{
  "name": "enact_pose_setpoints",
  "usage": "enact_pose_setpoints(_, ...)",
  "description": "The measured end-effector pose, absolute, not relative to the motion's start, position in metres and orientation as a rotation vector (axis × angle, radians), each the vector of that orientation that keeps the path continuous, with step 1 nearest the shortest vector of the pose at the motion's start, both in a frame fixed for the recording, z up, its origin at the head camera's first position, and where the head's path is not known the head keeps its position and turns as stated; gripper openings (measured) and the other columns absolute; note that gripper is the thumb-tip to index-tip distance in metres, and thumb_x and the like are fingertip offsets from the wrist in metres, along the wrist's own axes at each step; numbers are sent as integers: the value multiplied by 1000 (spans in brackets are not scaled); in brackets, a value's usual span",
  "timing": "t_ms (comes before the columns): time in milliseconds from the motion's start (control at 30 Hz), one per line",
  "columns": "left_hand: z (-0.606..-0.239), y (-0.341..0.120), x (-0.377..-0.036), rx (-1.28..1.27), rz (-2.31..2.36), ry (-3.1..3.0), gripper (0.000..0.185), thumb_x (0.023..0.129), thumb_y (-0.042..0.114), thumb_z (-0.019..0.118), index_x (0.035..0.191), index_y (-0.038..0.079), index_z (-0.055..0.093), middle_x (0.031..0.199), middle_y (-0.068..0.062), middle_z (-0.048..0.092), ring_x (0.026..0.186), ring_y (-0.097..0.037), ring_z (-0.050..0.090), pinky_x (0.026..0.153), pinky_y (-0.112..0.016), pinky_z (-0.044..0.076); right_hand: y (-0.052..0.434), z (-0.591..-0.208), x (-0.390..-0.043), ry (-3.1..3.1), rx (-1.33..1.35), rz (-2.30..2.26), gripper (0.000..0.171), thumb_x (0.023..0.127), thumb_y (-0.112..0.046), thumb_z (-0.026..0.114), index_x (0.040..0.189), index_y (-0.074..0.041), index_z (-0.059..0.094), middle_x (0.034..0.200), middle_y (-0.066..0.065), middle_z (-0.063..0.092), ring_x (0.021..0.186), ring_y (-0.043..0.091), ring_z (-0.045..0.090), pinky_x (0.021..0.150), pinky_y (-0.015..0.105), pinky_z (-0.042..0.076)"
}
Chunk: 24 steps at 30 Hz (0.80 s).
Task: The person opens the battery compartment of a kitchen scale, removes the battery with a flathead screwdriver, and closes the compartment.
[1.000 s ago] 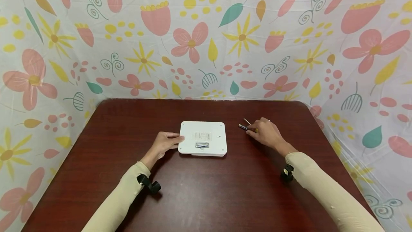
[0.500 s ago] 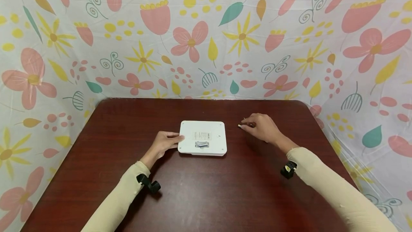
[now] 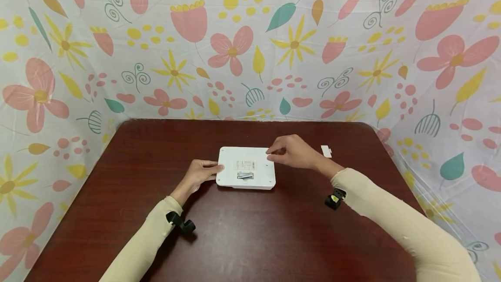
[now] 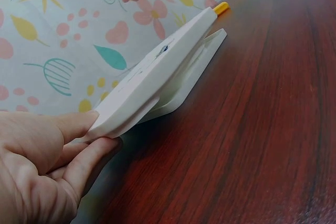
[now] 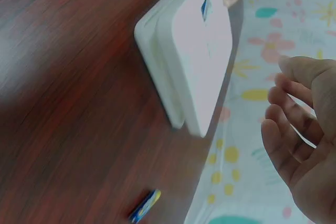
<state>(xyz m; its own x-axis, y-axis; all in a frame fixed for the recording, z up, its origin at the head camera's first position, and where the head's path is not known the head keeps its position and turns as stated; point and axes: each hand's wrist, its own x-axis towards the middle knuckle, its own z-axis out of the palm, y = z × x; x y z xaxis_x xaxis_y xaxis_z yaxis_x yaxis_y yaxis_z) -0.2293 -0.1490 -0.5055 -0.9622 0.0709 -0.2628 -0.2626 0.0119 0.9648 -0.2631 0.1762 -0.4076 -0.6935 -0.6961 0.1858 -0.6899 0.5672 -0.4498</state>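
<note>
A white flat device (image 3: 227,156), with a printed label and a battery compartment (image 3: 245,176), lies on the table. What looks like a battery sits in that compartment. My left hand (image 3: 200,173) pinches the device's left edge, thumb on top and fingers beneath. My right hand (image 3: 295,152) hovers at the upper right corner, its fingers loosely bent, with nothing visible between them. To its right lies a small white cover (image 3: 326,151). In the right wrist view, a blue and yellow battery (image 5: 145,206) rests on the table beside the device.
The dark brown wooden table (image 3: 242,234) ends at a flowered curtain (image 3: 242,90) behind and on both sides. In the left wrist view, a yellow rod-like end (image 4: 222,8) shows past the device's far edge; its kind is unclear.
My right hand has moved left from beside the small objects to the device's upper right corner, uncovering the white cover. My left hand and the device stay in place.
</note>
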Motion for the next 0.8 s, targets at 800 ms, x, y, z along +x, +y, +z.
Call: enact_pose_setpoints(800, -507, -149, -230, -212, 2056, 2038, 38, 90, 0, 76, 121, -19, 64, 107, -27, 72, 81, -20, 74, 76, -32, 65, 108, -439, -260, 2589, -1407, -584, 6, 89, -18, 80, 94, -17, 84, 85, -10, 70, 75, 0, 60, 66, 19, 52)
